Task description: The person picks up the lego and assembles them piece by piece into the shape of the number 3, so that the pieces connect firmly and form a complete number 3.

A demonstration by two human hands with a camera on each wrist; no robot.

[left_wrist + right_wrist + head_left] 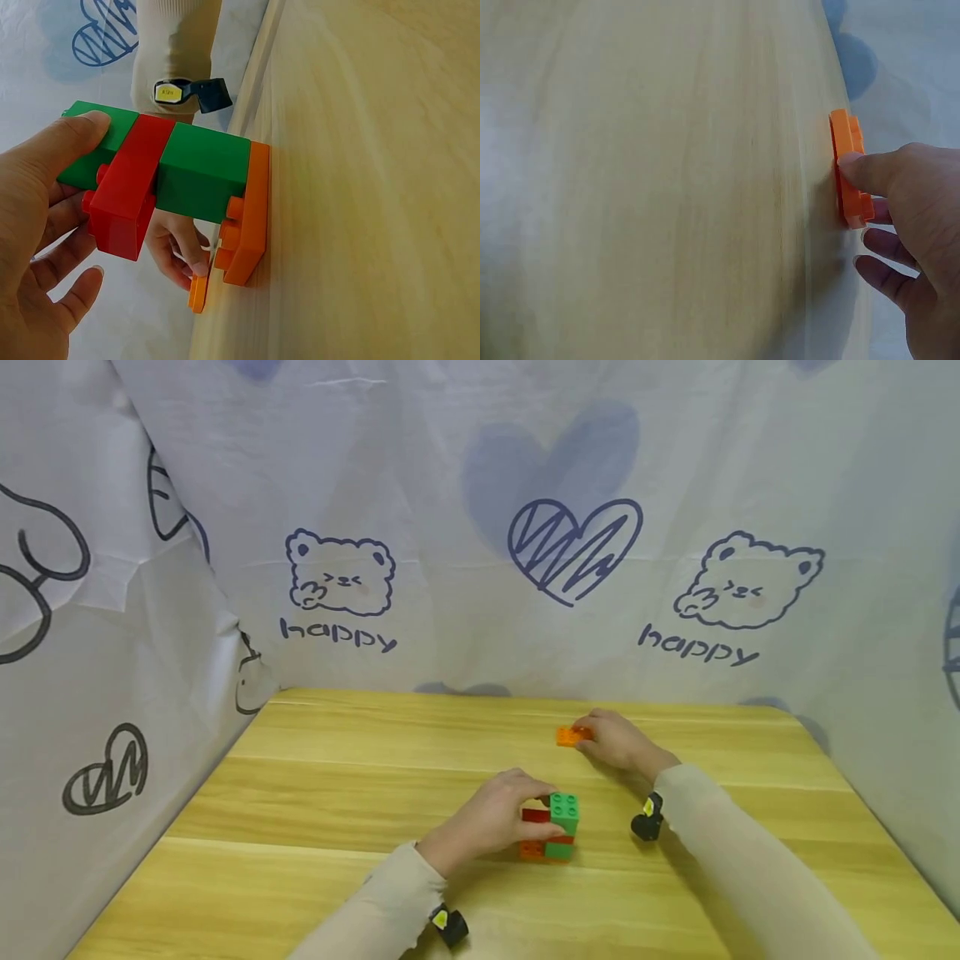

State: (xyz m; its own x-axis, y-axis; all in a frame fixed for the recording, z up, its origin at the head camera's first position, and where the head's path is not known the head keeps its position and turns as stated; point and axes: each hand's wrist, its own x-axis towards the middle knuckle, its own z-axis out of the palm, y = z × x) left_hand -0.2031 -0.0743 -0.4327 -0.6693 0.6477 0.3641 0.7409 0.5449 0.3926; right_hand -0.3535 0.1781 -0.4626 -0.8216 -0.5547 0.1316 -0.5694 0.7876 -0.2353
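My left hand (491, 818) grips a small stack of toy building bricks (564, 810) near the table's middle. In the left wrist view the stack has a thin orange brick (251, 225) at its base, a green brick (204, 166) on that, then a red brick (129, 196) and another green brick (112, 139) at the top. The left thumb lies against the top green brick. Farther back, my right hand (618, 745) pinches a thin orange brick (567, 737). In the right wrist view its thumb presses on the brick's side, close over the tabletop.
A wood-grain table (360, 777) spreads under both hands. White fabric (450, 610) printed with hearts and bears hangs behind the table and along its left side. Each wrist wears a black strap with a small camera (450, 927).
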